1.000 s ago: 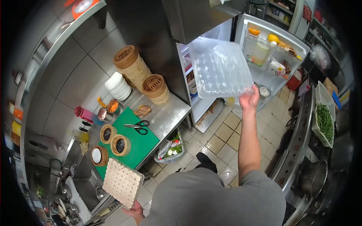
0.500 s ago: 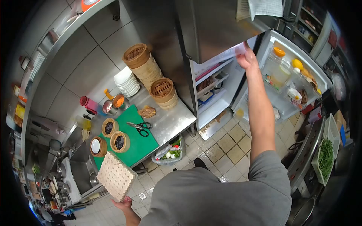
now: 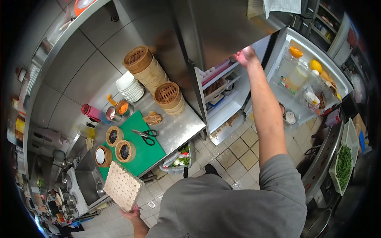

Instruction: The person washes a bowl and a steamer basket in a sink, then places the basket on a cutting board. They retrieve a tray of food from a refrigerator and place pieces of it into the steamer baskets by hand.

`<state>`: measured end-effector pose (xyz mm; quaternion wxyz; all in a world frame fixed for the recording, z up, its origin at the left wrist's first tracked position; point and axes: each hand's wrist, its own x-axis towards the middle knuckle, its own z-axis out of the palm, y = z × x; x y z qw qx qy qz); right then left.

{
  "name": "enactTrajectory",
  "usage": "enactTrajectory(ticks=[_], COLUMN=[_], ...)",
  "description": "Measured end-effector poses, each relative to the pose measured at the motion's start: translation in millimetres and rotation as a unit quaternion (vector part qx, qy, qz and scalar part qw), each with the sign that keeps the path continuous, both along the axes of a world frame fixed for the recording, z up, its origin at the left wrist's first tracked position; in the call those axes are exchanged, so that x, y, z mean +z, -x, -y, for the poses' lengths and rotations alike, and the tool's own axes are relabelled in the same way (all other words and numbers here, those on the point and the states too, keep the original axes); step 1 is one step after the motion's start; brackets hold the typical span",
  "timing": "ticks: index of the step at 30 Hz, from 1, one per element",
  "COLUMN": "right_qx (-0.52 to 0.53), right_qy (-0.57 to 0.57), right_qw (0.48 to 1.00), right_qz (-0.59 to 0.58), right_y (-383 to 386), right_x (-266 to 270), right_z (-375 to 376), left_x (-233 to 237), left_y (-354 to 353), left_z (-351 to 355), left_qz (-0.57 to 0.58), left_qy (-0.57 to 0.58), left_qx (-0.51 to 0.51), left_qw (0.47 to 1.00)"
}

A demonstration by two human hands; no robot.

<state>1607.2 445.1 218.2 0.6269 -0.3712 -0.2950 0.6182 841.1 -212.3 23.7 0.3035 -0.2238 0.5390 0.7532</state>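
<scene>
My left hand (image 3: 131,213), low at the left, is closed on the near corner of a shallow clear tray (image 3: 124,185) packed with rows of pale, dimpled pieces. The tray tilts in front of the green cutting board (image 3: 139,154). My right hand (image 3: 246,56) reaches inside the open refrigerator (image 3: 228,113), just under its upper edge. Its fingers point left with nothing seen in them, close above a pinkish tray (image 3: 216,74) on the top shelf. Part of that hand is hidden by the steel front.
Small bamboo steamers (image 3: 125,151) and black-handled scissors (image 3: 147,137) lie on the board. Taller steamers (image 3: 169,96) and stacked white dishes (image 3: 130,88) stand behind. A waste bin (image 3: 176,168) sits below the counter edge. The refrigerator door (image 3: 295,37) swings out to the right.
My right hand has moved left and slightly up, deeper into the refrigerator; the pale translucent sheet-like thing beside it is out of sight. My left hand still holds the tray.
</scene>
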Motion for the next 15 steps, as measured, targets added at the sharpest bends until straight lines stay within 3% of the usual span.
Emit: enactTrajectory(ticks=[2, 7, 9, 11, 12, 13, 14, 15], right_qx=[-0.070, -0.088, -0.218, -0.104, -0.212, -0.245, -0.219, -0.280], right_qy=[-0.010, -0.048, -0.060, -0.114, -0.074, -0.056, -0.041, 0.058], right_qw=[0.995, 0.985, 0.966, 0.973, 0.959, 0.961, 0.967, 0.953], right_qz=[-0.065, -0.142, -0.127, -0.172, -0.170, -0.115, -0.126, -0.103], right_y=[11.2, 4.5, -28.2, -51.8, -65.8, -79.6, -86.0, -60.5], right_x=[7.6, 1.1, -22.8, -19.9, -29.6, -42.6, -41.3, -10.0], right_z=[7.6, 17.5, 11.2, 62.9, 72.2, 103.1, 136.7, 177.7], left_x=[-2.0, 0.1, 6.2, -0.1, 7.3, 13.1, 5.7, 2.1], left_y=[1.0, -2.6, -8.1, -6.1, -10.4, -9.9, 5.1, 11.2], left_z=[1.0, -1.1, -6.0, -6.4, -4.9, -4.5, 2.1, 5.6], left_qz=[-0.002, -0.016, -0.023, -0.013, -0.005, -0.005, -0.009, -0.028], left_qy=[0.013, 0.018, -0.003, -0.084, -0.141, -0.133, -0.211, -0.177], left_qx=[0.005, -0.002, -0.001, -0.028, -0.047, -0.060, -0.120, -0.115], left_qw=[1.000, 1.000, 1.000, 0.996, 0.989, 0.989, 0.970, 0.977])
